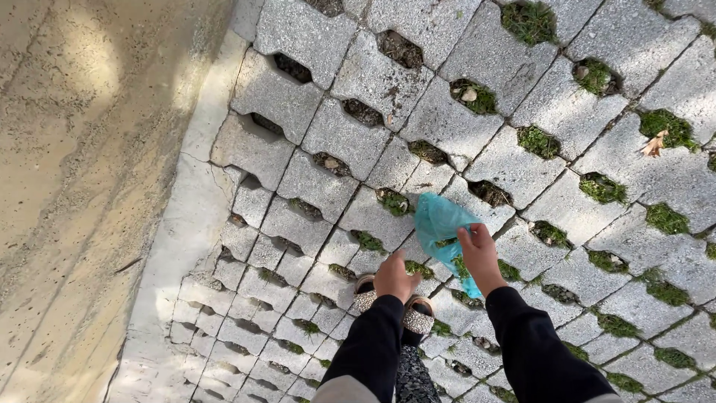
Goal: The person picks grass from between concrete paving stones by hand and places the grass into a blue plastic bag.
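Looking down past two black sleeves, the nearest things are the person's own feet in studded sandals [416,317], set on the paving just beneath the left hand. The left hand [395,277] hangs with fingers curled loosely inward, holding nothing; whether it is fully closed I cannot tell. Just beside it, slightly farther out, the right hand [479,252] pinches the gathered edge of a thin blue plastic bag [441,224]. The bag is in the air, not on the ground: most of its bulk billows up and away from the right hand on the side toward the left hand, while a smaller tail hangs down below the wrist. Its long axis runs diagonally, from the far side near the left hand to the near side under the right wrist. The right hand is the one on the bag; the left is near it but apart.

Beyond both hands spreads grey lattice paving [514,164] with tufts of grass [600,188] in its holes. Well away on the left hand's side lies a pale concrete kerb [190,201], then bare tan ground [74,186].
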